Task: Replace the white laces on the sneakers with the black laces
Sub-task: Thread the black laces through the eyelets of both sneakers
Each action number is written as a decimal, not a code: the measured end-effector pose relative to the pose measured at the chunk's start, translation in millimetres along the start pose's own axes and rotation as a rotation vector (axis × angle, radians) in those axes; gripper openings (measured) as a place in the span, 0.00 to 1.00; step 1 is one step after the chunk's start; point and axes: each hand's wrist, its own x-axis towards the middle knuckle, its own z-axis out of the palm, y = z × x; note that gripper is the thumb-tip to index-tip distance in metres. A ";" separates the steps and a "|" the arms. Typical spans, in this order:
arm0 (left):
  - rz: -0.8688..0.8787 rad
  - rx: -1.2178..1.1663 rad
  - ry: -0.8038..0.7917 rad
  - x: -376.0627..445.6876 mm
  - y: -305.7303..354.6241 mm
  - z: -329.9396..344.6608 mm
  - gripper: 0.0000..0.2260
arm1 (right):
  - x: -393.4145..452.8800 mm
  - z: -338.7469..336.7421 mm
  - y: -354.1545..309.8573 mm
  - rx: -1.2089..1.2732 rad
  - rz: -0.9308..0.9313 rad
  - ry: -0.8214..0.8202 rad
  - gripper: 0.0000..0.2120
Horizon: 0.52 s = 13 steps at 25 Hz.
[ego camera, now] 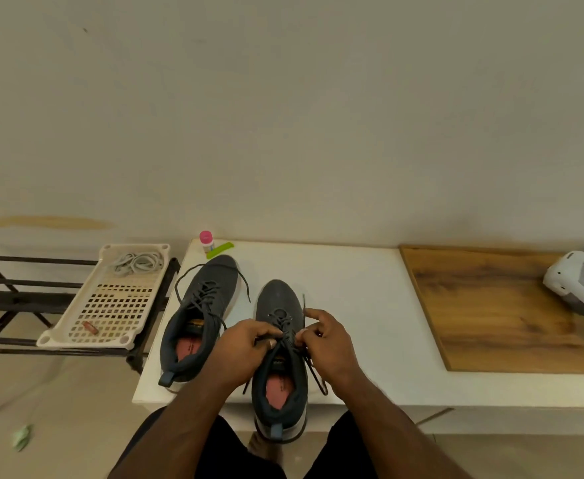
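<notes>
Two dark grey sneakers stand on a white table (352, 305), toes pointing away. The left sneaker (202, 316) is threaded with black laces whose loose ends trail past its toe. The right sneaker (280, 361) overhangs the table's front edge and carries a black lace (313, 371). My left hand (245, 347) and my right hand (325, 337) meet over its upper eyelets, each pinching part of that lace. A loose end hangs off the shoe's right side. The white laces (138, 262) lie bundled in a cream perforated tray (86, 335) to the left.
The tray rests on a black metal rack (10, 299). A small pink-capped bottle (206, 240) and a green comb-like piece (219, 250) sit at the table's far edge. A wooden board (498, 305) covers the right part, with a white and grey device (581, 281) on it.
</notes>
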 end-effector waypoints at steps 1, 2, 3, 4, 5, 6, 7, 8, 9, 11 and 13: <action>0.010 0.013 -0.006 2.7 -0.4 -1.1 0.11 | 1.2 1.8 2.6 -0.008 0.001 0.004 0.14; 0.011 0.023 -0.015 5.7 -1.4 -1.6 0.10 | 2.8 3.1 4.4 -0.016 0.000 0.008 0.12; 0.006 0.030 -0.023 8.5 -2.1 -1.6 0.10 | 4.2 3.7 5.0 -0.019 0.001 0.012 0.10; -0.003 0.036 -0.026 10.5 -2.3 -0.9 0.09 | 5.1 3.9 5.4 -0.016 0.005 0.015 0.09; -0.017 0.039 -0.019 11.5 -2.4 0.4 0.08 | 5.7 3.9 5.7 -0.010 0.012 0.014 0.09; -0.038 0.038 -0.007 12.0 -3.4 2.0 0.07 | 6.3 4.2 6.1 -0.001 0.016 0.012 0.08; -0.057 0.033 0.005 12.1 -4.4 3.4 0.06 | 6.5 4.5 6.6 0.001 0.016 0.010 0.08; -0.072 0.030 0.009 12.0 -5.2 4.5 0.06 | 6.8 4.6 7.6 0.001 0.012 0.012 0.07; -0.078 0.030 0.009 12.0 -6.2 5.0 0.06 | 7.2 4.9 9.0 -0.004 0.006 0.016 0.06; -0.078 0.036 0.008 12.4 -9.3 4.4 0.06 | 7.4 6.5 10.8 -0.013 -0.003 0.027 0.03; -0.072 0.013 0.005 11.5 -10.0 2.8 0.06 | 7.0 6.6 9.8 -0.026 -0.017 0.038 0.03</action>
